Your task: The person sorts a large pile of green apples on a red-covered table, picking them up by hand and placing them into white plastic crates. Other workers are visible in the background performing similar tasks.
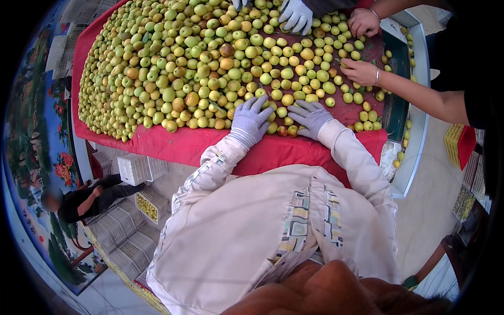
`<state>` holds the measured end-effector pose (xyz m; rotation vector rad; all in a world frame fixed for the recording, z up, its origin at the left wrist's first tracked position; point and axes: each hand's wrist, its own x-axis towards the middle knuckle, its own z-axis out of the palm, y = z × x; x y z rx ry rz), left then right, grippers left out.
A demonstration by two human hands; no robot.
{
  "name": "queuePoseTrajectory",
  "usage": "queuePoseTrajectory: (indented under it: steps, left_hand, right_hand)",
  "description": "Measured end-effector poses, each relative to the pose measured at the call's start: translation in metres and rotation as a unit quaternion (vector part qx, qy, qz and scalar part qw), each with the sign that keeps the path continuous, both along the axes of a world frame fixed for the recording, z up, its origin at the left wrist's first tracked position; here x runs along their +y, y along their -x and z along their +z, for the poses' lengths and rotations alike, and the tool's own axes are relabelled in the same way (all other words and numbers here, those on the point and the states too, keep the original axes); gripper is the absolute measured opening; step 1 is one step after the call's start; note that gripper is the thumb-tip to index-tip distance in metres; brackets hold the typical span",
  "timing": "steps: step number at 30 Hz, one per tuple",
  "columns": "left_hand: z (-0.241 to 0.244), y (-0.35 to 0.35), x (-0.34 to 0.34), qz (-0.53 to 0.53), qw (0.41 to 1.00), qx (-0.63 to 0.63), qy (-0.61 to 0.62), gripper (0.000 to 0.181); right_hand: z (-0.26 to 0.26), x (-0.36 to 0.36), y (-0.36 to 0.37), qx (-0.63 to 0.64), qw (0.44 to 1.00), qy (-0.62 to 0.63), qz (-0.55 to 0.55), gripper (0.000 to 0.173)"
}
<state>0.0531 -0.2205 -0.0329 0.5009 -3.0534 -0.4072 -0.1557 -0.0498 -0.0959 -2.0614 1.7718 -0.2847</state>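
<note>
A large heap of green-yellow jujube-like fruits (169,67) lies on a table covered with red cloth (177,147). My left hand (251,120), in a pale knitted glove, rests with spread fingers on fruits near the cloth's front edge. To its right, my right hand (311,117), gloved alike, lies palm down with its fingers apart over the fruits. A few fruits (282,130) sit between the two hands. Whatever is under the palms is hidden. The fruits are piled thickly on the left and lie in a thinner layer towards the right.
Co-workers' bare hands (360,72) and gloved hands (296,16) reach onto the fruits from the right and the far side. A green channel (395,94) with a pale metal rim (419,118) borders the table's right end. White plastic crates (134,168) and a person (84,201) are at lower left.
</note>
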Motion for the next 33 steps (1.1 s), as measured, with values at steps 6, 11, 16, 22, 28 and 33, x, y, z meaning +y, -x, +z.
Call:
queuePoseTrajectory:
  steps: [6,11,16,22,28,33]
  left_hand:
    - [0.007,-0.057,-0.012,0.102,0.995,0.014,-0.015,0.053]
    - [0.020,-0.093,-0.031,0.185,0.977,0.102,-0.006,0.044]
    - [0.037,-0.091,-0.046,0.265,0.957,0.114,0.011,0.046]
    - [0.007,-0.079,-0.091,0.137,0.985,0.032,0.103,0.024]
    - [0.075,-0.091,-0.088,0.274,0.854,0.244,-0.369,0.016]
    - [0.121,-0.126,-0.019,-0.083,0.945,-0.242,-0.202,0.025]
  right_hand:
    - [-0.009,0.006,0.053,0.136,0.975,0.002,-0.174,0.068]
    - [-0.006,0.033,0.076,0.146,0.924,0.021,-0.352,0.067]
    - [0.000,0.081,0.044,-0.036,0.923,0.121,-0.362,0.058]
    - [0.024,0.079,0.016,-0.068,0.918,0.000,-0.391,0.054]
    - [0.012,0.077,0.018,-0.119,0.911,0.038,-0.392,0.050]
    - [0.027,0.039,-0.011,-0.123,0.971,0.020,-0.204,0.045]
